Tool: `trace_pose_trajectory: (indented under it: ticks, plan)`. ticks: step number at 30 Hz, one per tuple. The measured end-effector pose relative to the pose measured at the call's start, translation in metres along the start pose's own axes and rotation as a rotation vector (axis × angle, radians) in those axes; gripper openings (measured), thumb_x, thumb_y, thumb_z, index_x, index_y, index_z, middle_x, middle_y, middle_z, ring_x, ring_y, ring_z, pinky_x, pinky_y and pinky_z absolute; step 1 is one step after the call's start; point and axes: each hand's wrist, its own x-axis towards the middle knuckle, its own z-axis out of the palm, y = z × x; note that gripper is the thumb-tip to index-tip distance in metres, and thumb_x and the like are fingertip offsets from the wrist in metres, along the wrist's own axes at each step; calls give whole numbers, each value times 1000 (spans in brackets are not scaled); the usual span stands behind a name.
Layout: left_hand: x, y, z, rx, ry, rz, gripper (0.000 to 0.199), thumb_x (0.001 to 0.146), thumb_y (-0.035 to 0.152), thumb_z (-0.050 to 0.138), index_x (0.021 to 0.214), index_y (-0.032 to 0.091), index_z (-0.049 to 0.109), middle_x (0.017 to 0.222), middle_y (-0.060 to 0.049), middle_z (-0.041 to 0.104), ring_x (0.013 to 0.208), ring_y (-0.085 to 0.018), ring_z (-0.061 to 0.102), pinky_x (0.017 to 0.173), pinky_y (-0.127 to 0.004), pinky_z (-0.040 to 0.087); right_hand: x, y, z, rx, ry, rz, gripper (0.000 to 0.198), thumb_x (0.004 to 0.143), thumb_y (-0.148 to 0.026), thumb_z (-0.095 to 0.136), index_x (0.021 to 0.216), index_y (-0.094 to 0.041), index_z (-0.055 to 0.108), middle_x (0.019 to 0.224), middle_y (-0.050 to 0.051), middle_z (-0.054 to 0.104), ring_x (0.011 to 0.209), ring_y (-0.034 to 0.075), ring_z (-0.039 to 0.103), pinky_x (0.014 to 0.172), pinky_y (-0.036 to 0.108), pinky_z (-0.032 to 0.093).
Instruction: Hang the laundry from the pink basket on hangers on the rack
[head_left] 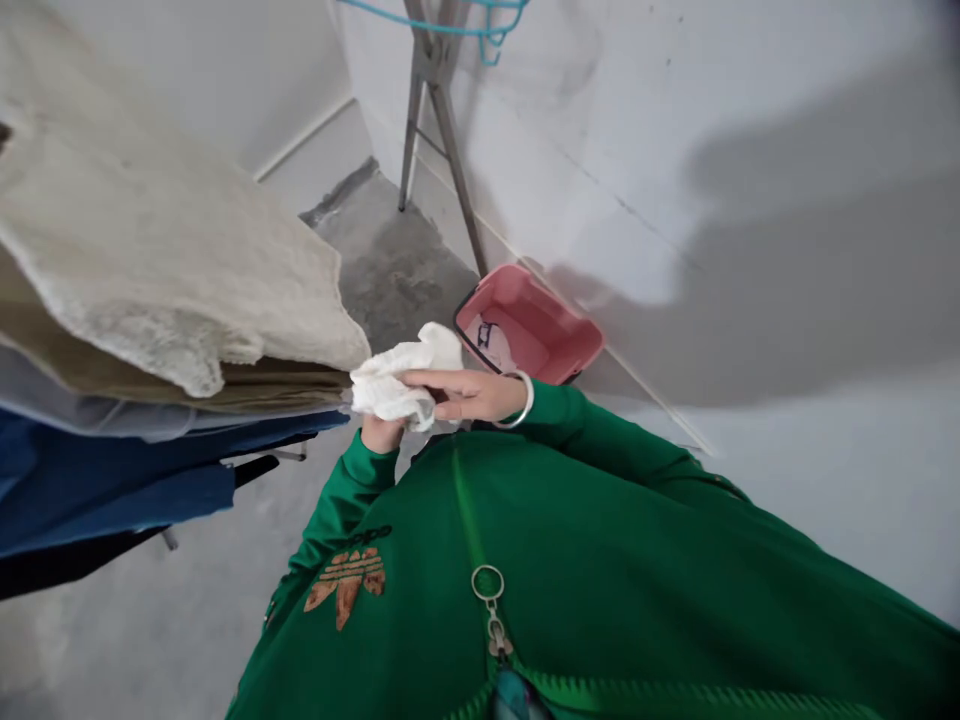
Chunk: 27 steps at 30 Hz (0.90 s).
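Note:
A crumpled white cloth [401, 375] is bunched up in front of my green jacket. My left hand [382, 434] grips it from below; the cloth hides most of its fingers. From the right, my right hand [480, 393] has its fingers closed on the same cloth, and a silver bangle [520, 400] circles that wrist. Just beyond my right hand, a pink basket [559, 335] stands on the floor against the wall. Inside it lies a white item with a dark mark [491, 342].
At the left hang several garments: a cream one with a lacy edge [180, 220], an olive one [292, 385] and blue ones [135, 490]. A metal stand [454, 150] rises behind the basket, with a light-blue wire hanger [442, 27] at the top. White wall [787, 130] fills the right.

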Motion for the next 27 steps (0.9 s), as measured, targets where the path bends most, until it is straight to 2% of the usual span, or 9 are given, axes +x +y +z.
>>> trace_pose_trajectory:
  ticks: [2,4,7,9,12,16,19,22,27]
  plan:
    - [-8,6,-17,-174,57,-29,44,95,46,41,100,13,70,94,-11,72,104,-25,68,95,-42,56,-1,-12,-7,-70,3,-35,48,89,-51,59,123,-18,62,121,11,64,110,20,62,102,36,46]
    - [-14,13,-32,-464,107,-36,47,92,53,41,104,17,69,100,-10,73,114,-29,64,99,-47,54,-3,-11,-20,-133,180,-31,44,91,-48,56,125,-19,61,118,10,66,107,20,64,102,38,46]
    - [-22,25,-46,-745,213,11,62,85,67,37,114,20,65,113,-8,70,128,-30,54,107,-48,48,2,17,-37,-196,366,59,68,79,-48,72,139,-25,48,138,11,55,129,24,51,114,45,34]
    - [-28,31,-50,-761,271,38,69,83,71,33,119,21,62,117,-8,69,133,-30,50,109,-46,47,13,43,-37,-140,248,178,94,66,-50,81,147,-28,36,148,12,45,140,26,40,119,49,25]
    - [-38,35,-54,-751,315,49,72,81,72,30,124,22,58,121,-7,67,135,-29,48,110,-44,47,36,72,-18,49,32,260,112,52,-58,85,146,-24,35,145,12,48,136,27,43,116,48,30]
    - [-46,30,-68,-687,401,73,70,82,71,29,127,24,55,124,-7,65,133,-28,50,109,-43,48,56,72,3,124,40,305,80,47,-60,85,110,-16,63,106,9,69,101,25,63,92,41,50]
    - [-52,16,-91,-692,498,95,68,83,67,31,128,22,55,125,-8,65,130,-29,53,106,-45,49,64,50,-12,129,319,255,57,51,-53,85,90,-17,65,83,3,68,80,21,64,75,35,53]
    - [-62,-3,-115,-818,524,82,58,81,57,45,122,20,59,120,-8,68,123,-29,58,104,-46,49,70,24,-33,164,520,79,47,56,-48,85,88,-20,63,79,0,66,80,20,65,72,33,53]
    - [-74,-23,-109,-993,250,32,66,79,69,51,125,22,58,111,-10,70,109,-31,64,94,-47,52,79,-11,-18,227,408,-56,41,65,-50,81,90,-24,62,80,0,66,92,22,66,75,35,56]
